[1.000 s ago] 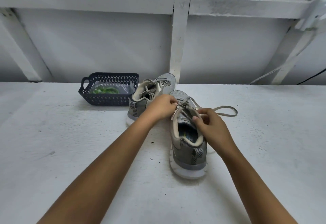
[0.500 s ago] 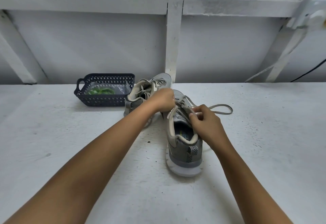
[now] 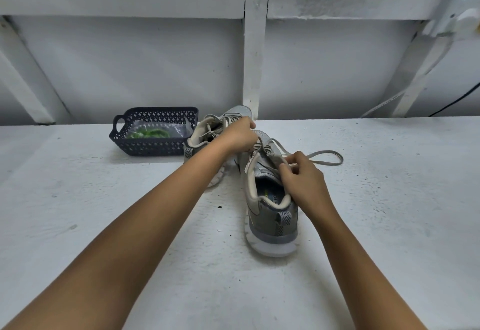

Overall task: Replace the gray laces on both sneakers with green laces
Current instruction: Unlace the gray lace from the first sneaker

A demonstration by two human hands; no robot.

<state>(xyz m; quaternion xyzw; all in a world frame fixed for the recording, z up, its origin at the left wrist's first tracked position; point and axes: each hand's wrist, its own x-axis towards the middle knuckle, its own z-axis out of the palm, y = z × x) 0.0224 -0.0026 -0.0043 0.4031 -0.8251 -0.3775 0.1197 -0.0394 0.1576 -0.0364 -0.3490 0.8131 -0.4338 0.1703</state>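
Two gray mesh sneakers stood close together on the white painted table (image 3: 389,225). On the nearer sneaker (image 3: 270,215), the left hand (image 3: 239,134) curled its fingers around the flat gray lace (image 3: 324,158) toward the toe. The right hand (image 3: 301,179) pinched it by the top eyelets. Bagged green laces (image 3: 148,133) lay in a dark perforated plastic basket (image 3: 153,147) beside the farther sneaker (image 3: 207,132).

Near sneaker (image 3: 272,223), gray lace (image 3: 341,159) loosened, stands beside far sneaker (image 3: 239,111).

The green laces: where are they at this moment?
In the head view the green laces lie inside the dark basket, left of centre at the back of the table, right beside the farther sneaker.
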